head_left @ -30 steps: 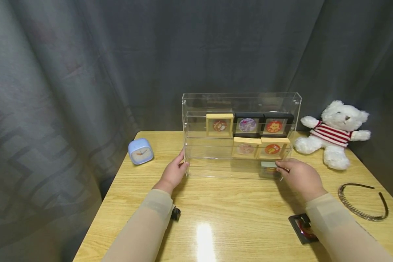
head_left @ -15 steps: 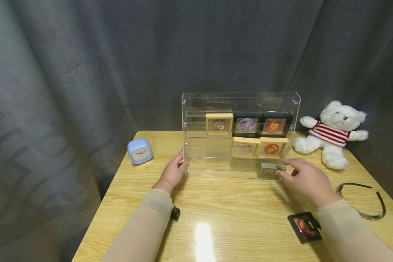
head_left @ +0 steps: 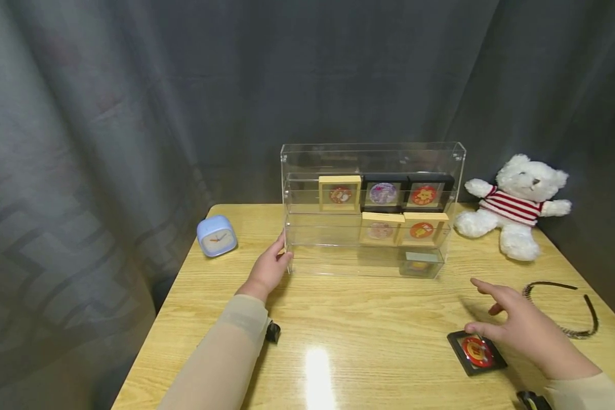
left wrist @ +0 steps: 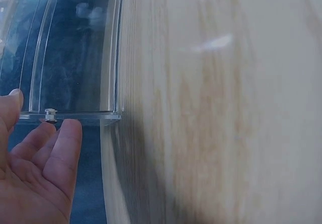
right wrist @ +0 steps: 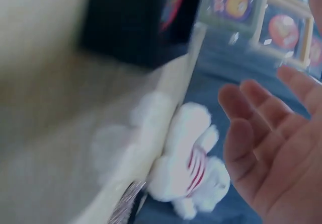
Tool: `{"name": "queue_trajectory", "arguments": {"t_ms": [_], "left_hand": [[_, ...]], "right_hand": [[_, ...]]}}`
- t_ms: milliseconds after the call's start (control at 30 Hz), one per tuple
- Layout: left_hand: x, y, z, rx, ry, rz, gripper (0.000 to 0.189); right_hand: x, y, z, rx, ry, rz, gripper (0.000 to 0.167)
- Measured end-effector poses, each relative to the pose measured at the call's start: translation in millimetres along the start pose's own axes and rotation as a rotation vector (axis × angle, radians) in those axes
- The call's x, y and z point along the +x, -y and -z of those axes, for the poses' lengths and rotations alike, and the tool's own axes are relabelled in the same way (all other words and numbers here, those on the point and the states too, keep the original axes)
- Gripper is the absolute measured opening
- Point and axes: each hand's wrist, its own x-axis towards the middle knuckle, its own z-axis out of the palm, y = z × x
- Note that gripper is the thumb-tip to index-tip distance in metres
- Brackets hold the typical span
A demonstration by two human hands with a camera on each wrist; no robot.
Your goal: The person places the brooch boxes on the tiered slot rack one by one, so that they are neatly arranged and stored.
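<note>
My left hand (head_left: pixel 267 270) holds the left side of a clear acrylic display rack (head_left: pixel 318 236). In the left wrist view, the thumb lies at the front of its side panel (left wrist: pixel 95 116) and the fingers touch the outside. My right hand (head_left: pixel 528 327), fingers spread and holding nothing, hovers just above and right of a black square frame (head_left: pixel 475 353) with a red round badge, which lies on the table. The rack bears yellow frames (head_left: pixel 340 193) and black frames (head_left: pixel 383 193) with round badges. A pale green frame (head_left: pixel 421 263) stands at its bottom right.
A blue clock (head_left: pixel 217 236) stands at the table's left. At the right are a white teddy bear (head_left: pixel 515 205) in a striped shirt and a dark headband (head_left: pixel 589 313). Grey curtains (head_left: pixel 307 74) hang behind the wooden table (head_left: pixel 359 319).
My right hand has let go of the pale green frame at the rack's bottom right and moved back toward the black frame on the table. The left hand stays at the rack.
</note>
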Motion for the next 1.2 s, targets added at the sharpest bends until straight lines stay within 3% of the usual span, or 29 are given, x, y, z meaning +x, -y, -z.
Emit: {"name": "queue_trajectory", "arguments": {"t_ms": [100,200,333,567,700,967,1200], "left_hand": [[-0.5,-0.4,-0.5,0.005,-0.001,-0.007,0.063],[-0.7,-1.0,-1.1,0.012,-0.005,-0.002,0.062],[-0.7,0.2,-0.9,0.004,-0.006,-0.002,0.062],[-1.7,0.7,-1.8,-0.016,-0.003,0.004,0.063],[-2.3,-1.2,-2.0,-0.016,0.000,0.007,0.062],[-1.5,-2.6,-1.5,-0.014,0.002,0.006,0.062],[-1.2,-1.8,-0.3,-0.017,0.007,0.018,0.062]], "right_hand": [[-14.9,-16,-6,0.049,0.033,0.014,0.100],[-27.7,-28,-13,0.119,0.121,0.018,0.100],[-36.5,-38,-21,0.130,0.203,0.032,0.104],[-34.2,-46,-24,0.216,0.325,-0.039,0.110],[-30.7,-49,-24,0.308,0.362,-0.014,0.104],[-27.4,-42,-27,0.284,0.306,0.017,0.098],[-8.4,-16,-28,0.307,0.214,-0.007,0.103]]}}
